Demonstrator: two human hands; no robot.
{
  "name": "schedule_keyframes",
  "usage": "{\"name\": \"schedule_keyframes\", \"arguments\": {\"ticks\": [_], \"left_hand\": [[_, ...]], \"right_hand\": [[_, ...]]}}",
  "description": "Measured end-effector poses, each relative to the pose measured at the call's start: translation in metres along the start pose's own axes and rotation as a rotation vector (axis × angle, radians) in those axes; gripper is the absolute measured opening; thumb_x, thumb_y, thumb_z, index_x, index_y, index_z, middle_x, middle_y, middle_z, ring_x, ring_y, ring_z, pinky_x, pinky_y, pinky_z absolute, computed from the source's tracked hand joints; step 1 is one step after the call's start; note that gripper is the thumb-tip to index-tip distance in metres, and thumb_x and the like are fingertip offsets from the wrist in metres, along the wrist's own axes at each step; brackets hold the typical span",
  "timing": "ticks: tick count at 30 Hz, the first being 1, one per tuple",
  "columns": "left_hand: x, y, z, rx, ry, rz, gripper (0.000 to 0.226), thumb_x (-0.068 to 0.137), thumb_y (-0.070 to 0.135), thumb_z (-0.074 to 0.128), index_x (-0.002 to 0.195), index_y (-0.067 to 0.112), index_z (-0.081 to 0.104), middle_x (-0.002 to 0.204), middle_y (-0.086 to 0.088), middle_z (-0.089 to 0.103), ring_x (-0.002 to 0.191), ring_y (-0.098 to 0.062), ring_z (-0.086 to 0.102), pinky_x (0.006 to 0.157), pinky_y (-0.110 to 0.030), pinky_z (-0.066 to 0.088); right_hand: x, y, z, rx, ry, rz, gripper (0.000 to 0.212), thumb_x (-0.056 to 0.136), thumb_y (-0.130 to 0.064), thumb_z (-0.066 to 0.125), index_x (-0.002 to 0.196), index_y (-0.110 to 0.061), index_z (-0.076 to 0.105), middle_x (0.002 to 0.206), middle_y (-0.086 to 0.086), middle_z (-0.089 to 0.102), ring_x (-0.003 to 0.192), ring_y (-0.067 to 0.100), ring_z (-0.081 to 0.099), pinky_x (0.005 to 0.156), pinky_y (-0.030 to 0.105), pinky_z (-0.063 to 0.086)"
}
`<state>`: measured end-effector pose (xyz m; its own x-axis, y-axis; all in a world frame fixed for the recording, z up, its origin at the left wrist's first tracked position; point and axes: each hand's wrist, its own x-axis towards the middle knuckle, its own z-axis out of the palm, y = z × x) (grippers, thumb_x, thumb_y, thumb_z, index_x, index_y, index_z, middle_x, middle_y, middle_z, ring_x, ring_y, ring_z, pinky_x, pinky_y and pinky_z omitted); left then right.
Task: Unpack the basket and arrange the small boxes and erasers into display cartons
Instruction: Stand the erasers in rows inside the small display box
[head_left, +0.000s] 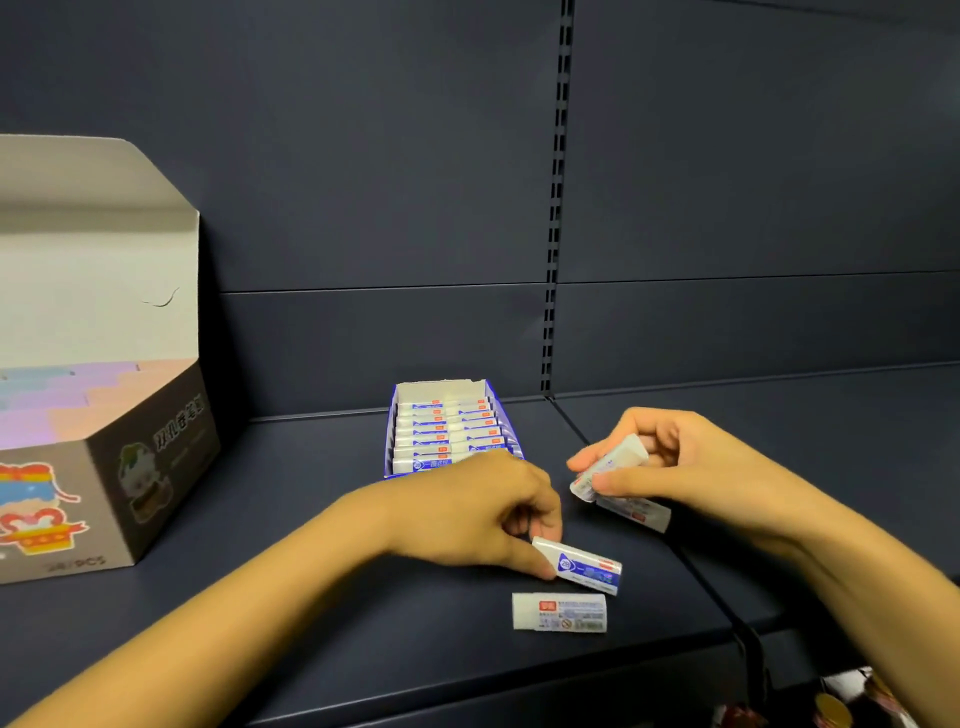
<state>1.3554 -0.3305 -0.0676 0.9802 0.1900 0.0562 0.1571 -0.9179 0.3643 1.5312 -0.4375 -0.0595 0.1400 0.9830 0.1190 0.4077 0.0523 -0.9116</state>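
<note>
A small blue-and-white display carton (394, 415) stands on the dark shelf, holding several white erasers in blue sleeves in rows. My left hand (467, 512) pinches the end of one eraser (584, 566) lying on the shelf in front of the carton. Just below it another eraser (560, 612) lies flat, label up. To the right, my right hand (670, 462) grips an eraser (613, 465) tilted above the shelf. A further eraser (641, 512) lies under that hand.
A large grey carton (135, 478) with cartoon print and a raised lid stands at the left, filled with pastel items. The dark shelf (322, 571) has a slotted upright (556, 208) at the back. Coloured goods (836, 706) show below the shelf edge at bottom right.
</note>
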Motion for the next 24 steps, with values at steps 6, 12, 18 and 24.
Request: {"name": "schedule_keyframes", "arguments": {"ticks": [6,12,18,24], "left_hand": [[-0.040,-0.016,-0.042,-0.008,0.193,-0.097,0.023,0.078,0.039,0.071,0.084,0.017,0.068,0.082,0.007,0.064,0.074,-0.010,0.058,0.074,-0.030,0.051],[-0.063,-0.043,-0.064,-0.006,0.312,-0.282,0.040,0.066,0.048,0.066,0.090,0.016,0.069,0.087,0.011,0.068,0.084,-0.009,0.064,0.076,-0.032,0.054],[-0.057,-0.064,-0.062,-0.026,0.303,-0.373,0.017,0.076,0.031,0.072,0.088,0.018,0.068,0.083,0.013,0.068,0.078,-0.003,0.062,0.068,-0.020,0.052],[-0.053,-0.080,-0.056,-0.119,0.367,-0.417,0.019,0.075,0.027,0.074,0.091,0.017,0.072,0.088,0.008,0.071,0.085,-0.012,0.065,0.064,-0.017,0.051]], "right_hand": [[0.014,-0.003,0.005,-0.084,0.019,-0.083,0.014,0.075,-0.010,0.074,0.081,-0.009,0.062,0.080,0.012,0.074,0.078,0.023,0.071,0.078,0.029,0.054],[0.034,-0.008,0.011,-0.144,-0.062,-0.144,0.025,0.073,-0.031,0.071,0.088,-0.013,0.064,0.079,0.000,0.074,0.065,0.007,0.063,0.063,0.016,0.049],[0.060,-0.005,0.024,-0.260,-0.160,-0.110,0.013,0.093,-0.030,0.052,0.098,-0.018,0.050,0.094,-0.006,0.073,0.100,0.006,0.064,0.096,0.037,0.047],[0.083,-0.007,0.034,-0.355,-0.166,-0.104,0.019,0.095,-0.028,0.050,0.114,-0.026,0.053,0.112,-0.009,0.065,0.105,0.005,0.062,0.094,0.033,0.050]]}}
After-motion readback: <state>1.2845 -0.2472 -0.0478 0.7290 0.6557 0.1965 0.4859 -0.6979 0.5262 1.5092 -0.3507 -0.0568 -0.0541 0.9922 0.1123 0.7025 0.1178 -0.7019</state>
